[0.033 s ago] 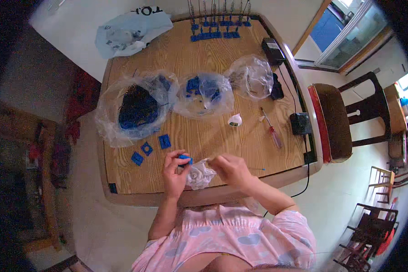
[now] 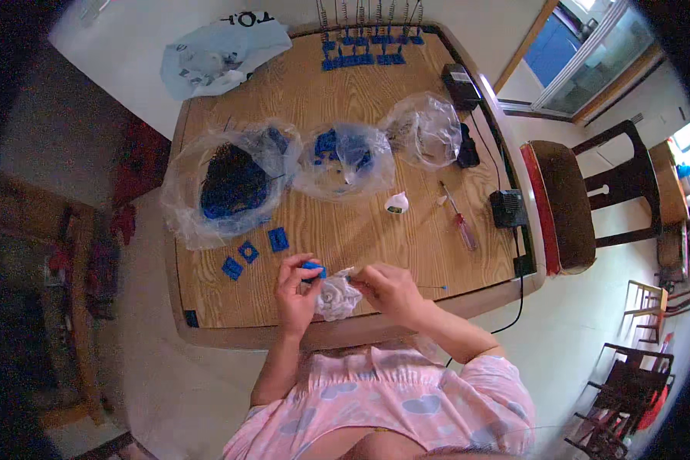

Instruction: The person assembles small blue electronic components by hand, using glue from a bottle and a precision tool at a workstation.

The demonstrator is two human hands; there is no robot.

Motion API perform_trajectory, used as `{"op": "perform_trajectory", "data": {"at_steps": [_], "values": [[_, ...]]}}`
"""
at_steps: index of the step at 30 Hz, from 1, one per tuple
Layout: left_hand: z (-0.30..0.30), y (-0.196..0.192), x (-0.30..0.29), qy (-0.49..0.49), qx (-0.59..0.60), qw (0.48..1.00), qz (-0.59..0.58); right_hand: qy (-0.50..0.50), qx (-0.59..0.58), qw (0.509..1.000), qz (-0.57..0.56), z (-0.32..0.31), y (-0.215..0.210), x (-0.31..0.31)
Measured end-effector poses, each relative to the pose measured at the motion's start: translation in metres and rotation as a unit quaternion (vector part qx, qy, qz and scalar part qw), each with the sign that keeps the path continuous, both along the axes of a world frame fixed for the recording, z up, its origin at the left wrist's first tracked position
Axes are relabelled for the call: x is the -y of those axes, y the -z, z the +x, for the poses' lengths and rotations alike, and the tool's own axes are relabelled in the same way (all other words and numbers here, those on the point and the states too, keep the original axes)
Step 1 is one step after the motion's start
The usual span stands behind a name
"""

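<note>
Near the table's front edge, my left hand (image 2: 293, 290) is closed around a small blue plastic piece (image 2: 312, 270). A crumpled white cloth or tissue (image 2: 337, 299) lies against that hand's fingers, just below the blue piece. My right hand (image 2: 387, 287) is pinched beside the white bundle. Out of its far side runs a thin wire-like rod with a blue tip (image 2: 444, 287); the pinched end is hidden by the fingers. Up and left of my left hand lie three flat blue pieces: one (image 2: 279, 239), another (image 2: 248, 251) and a third (image 2: 231, 267).
A clear bag with dark and blue parts (image 2: 234, 180), a bag of blue pieces (image 2: 341, 157) and another clear bag (image 2: 429, 130) stand mid-table. A small white bottle (image 2: 396, 203), a screwdriver (image 2: 461, 222) and a black adapter (image 2: 507, 208) lie right. Blue bases with springs (image 2: 360, 57) line the back.
My right hand has shifted slightly left, closer to the white bundle, and the blue-tipped rod has moved with it. My left hand looks unmoved.
</note>
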State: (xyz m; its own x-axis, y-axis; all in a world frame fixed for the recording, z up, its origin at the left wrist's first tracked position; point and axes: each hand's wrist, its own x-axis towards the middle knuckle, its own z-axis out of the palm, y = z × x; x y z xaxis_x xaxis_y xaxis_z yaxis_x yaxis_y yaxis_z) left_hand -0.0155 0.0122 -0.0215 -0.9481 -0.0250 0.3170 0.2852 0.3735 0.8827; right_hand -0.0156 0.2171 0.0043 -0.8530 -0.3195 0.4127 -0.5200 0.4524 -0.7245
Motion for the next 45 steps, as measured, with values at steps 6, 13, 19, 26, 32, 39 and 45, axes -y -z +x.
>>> {"op": "perform_trajectory", "data": {"at_steps": [6, 13, 19, 26, 32, 39, 45], "values": [[0.000, -0.016, -0.005, 0.007, -0.019, 0.998, -0.055, -0.004, -0.006, 1.000, 0.027, 0.004, -0.015, 0.004], [0.001, -0.014, -0.004, 0.003, -0.027, 0.997, -0.071, -0.016, -0.020, 0.998, 0.058, 0.004, -0.014, 0.003], [0.002, -0.022, -0.008, 0.001, -0.016, 0.997, -0.077, -0.037, -0.025, 0.995, 0.094, 0.002, -0.017, -0.001], [0.001, -0.030, -0.003, 0.031, -0.081, 0.966, -0.243, -0.045, -0.021, 0.986, 0.157, 0.000, -0.011, 0.000], [-0.002, -0.036, -0.003, 0.050, -0.080, 0.955, -0.280, -0.059, 0.030, 0.987, 0.147, -0.008, -0.004, 0.000], [-0.001, -0.038, -0.003, 0.038, -0.047, 0.960, -0.275, -0.048, 0.113, 0.980, 0.155, -0.008, -0.007, 0.004], [-0.001, -0.039, 0.001, 0.039, -0.033, 0.964, -0.262, -0.050, 0.155, 0.980, 0.114, -0.008, 0.000, 0.000]]}}
